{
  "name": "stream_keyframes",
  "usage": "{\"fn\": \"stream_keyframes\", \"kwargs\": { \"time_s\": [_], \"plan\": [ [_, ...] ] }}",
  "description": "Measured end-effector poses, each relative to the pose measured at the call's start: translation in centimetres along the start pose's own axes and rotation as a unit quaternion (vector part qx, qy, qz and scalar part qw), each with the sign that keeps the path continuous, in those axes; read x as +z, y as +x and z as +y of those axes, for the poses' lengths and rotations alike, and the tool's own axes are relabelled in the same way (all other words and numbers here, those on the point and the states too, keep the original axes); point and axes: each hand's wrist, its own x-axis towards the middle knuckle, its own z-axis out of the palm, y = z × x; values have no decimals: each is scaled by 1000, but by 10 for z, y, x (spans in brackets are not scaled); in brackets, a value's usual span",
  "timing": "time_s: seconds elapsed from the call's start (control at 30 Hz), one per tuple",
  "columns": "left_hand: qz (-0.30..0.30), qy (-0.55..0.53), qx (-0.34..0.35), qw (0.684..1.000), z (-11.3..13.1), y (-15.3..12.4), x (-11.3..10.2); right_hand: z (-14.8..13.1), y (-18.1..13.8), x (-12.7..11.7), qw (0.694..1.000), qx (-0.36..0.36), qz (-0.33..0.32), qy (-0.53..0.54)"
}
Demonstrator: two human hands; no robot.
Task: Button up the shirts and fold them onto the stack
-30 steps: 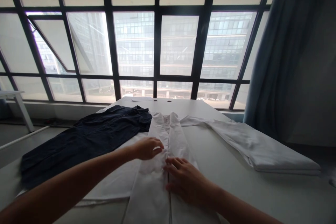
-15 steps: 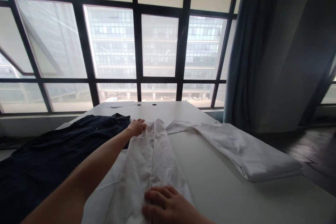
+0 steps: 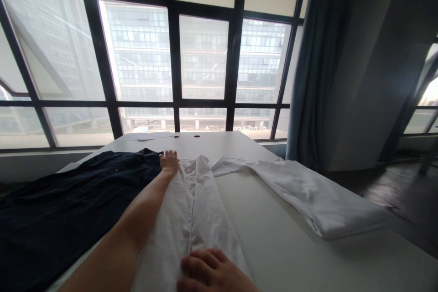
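A white shirt (image 3: 205,200) lies lengthwise on the white table, a seam or front edge running down its middle and its far end crumpled. My left hand (image 3: 169,162) rests flat at the far left edge of this cloth, fingers stretched forward and slightly apart. It is close to the dark navy garment (image 3: 78,205) spread out on the left. Nearer to me, my right hand (image 3: 214,271) lies palm down on the shirt's near part, fingers loosely bent and apart. The shirt's nearest end is partly hidden by my hands and the picture's edge.
The white table (image 3: 273,219) reaches toward large black-framed windows (image 3: 203,54). On its right lies more white cloth (image 3: 318,196), folded, joined by a crumpled strip to the shirt's far end. Paper-like sheets (image 3: 147,136) lie at the far left. A blue-grey curtain (image 3: 311,82) hangs beyond.
My left hand has shifted left from the shirt's crumpled far end to its left edge, its fingers now more extended. My right hand stays on the cloth. The view has turned slightly right.
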Motion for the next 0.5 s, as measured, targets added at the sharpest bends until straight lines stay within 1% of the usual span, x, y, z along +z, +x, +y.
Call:
{"fn": "stream_keyframes", "kwargs": {
  "time_s": [0.03, 0.07, 0.13, 0.2, 0.27, 0.37, 0.43, 0.5],
  "plan": [
    [9, -14, 21, 1000, 11, -1, -6, 0, 0, 0, 1000, 0, 2, 3],
    [5, -33, 42, 999, 23, -1, -11, 0, 1, -1, 1000, 2, 4, 6],
    [-18, -55, 70, 996, 47, 1, -19, 0, 2, -2, 1000, 8, 5, 11],
    [-38, -68, 104, 992, 68, 4, -23, 0, 2, -3, 1000, 10, 12, 13],
    [-56, -76, 129, 987, 85, 8, -24, 0, 1, -3, 999, 9, 28, 12],
    [-79, -83, 140, 984, 100, 15, -19, 1, 0, 4, 1000, 5, 20, -1],
    [-88, -90, 140, 982, 105, 20, -14, 0, 0, 13, 1000, 15, 6, -16],
    [-95, -101, 134, 981, 108, 26, -8, -1, 1, 23, 999, 28, 8, -27]
  ]
}}
